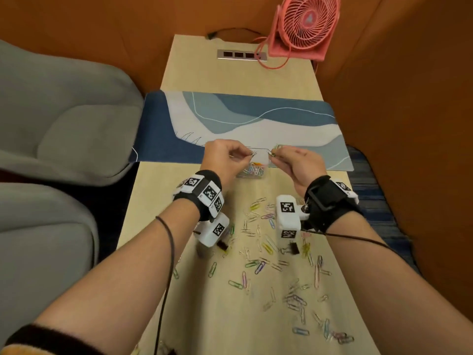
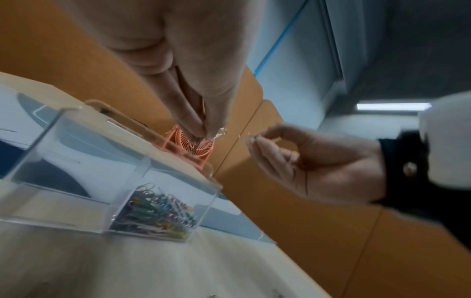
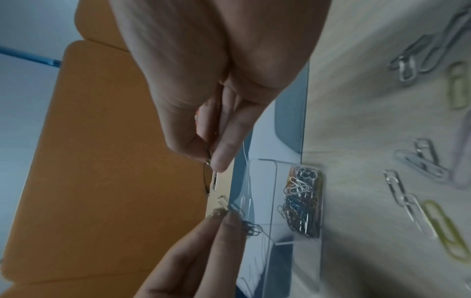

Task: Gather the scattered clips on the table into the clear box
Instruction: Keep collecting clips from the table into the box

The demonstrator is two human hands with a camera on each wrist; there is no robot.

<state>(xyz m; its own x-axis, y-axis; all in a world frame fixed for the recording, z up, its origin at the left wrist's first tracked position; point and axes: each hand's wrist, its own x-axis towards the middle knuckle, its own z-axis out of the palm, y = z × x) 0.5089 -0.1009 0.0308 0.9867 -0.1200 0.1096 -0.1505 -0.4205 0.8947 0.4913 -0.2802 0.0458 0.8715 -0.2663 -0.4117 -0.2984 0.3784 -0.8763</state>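
Both hands hover over the clear box (image 1: 263,156), which stands at the near edge of the blue desk mat. One of its compartments holds a heap of coloured clips (image 1: 252,171). My left hand (image 1: 249,155) pinches a few paper clips (image 3: 246,222) between thumb and fingertips. My right hand (image 1: 272,156) pinches a clip (image 3: 207,156) just to the right, above the box's right rim. In the left wrist view the box (image 2: 76,145) sits below both hands, with its clip heap (image 2: 158,213) at the near corner. Several scattered clips (image 1: 266,247) lie on the table under my wrists.
The scattered clips spread towards the near right corner (image 1: 299,303). Two black binder clips (image 1: 293,248) (image 1: 223,245) lie among them. A pink fan (image 1: 304,24) and a socket strip (image 1: 242,55) sit at the table's far end. Grey seats (image 1: 64,124) stand left, orange walls around.
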